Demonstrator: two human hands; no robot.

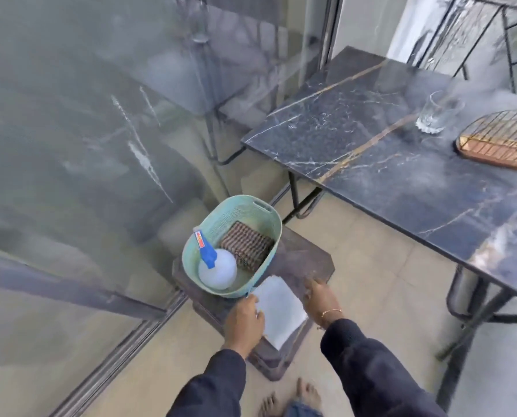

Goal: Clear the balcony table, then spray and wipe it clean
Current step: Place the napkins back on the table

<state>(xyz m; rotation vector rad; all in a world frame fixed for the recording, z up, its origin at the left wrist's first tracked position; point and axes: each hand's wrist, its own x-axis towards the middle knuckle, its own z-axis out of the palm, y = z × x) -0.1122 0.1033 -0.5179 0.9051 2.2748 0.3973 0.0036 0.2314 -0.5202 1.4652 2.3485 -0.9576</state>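
Observation:
A dark marble table (pixel 371 139) stands at the right, with a clear glass (pixel 437 114) and a copper tray with a wire rack (pixel 500 139) on it. On a low brown stool (pixel 305 254) sits a teal basket (pixel 263 218) holding a white spray bottle with a blue trigger (pixel 216 267) and a folded brown woven cloth (pixel 246 246). A white folded paper (pixel 281 308) lies on the stool in front of the basket. My left hand (pixel 245 320) pinches the paper's left edge. My right hand (pixel 318 297) rests with loose fingers at its right edge.
A large glass pane (pixel 85 130) runs along the left, its sliding track (pixel 125 341) crossing the tiled floor. Black metal table legs (pixel 467 311) stand at the right. My bare feet (pixel 290 398) are just behind the stool. A black railing (pixel 491 40) is beyond the table.

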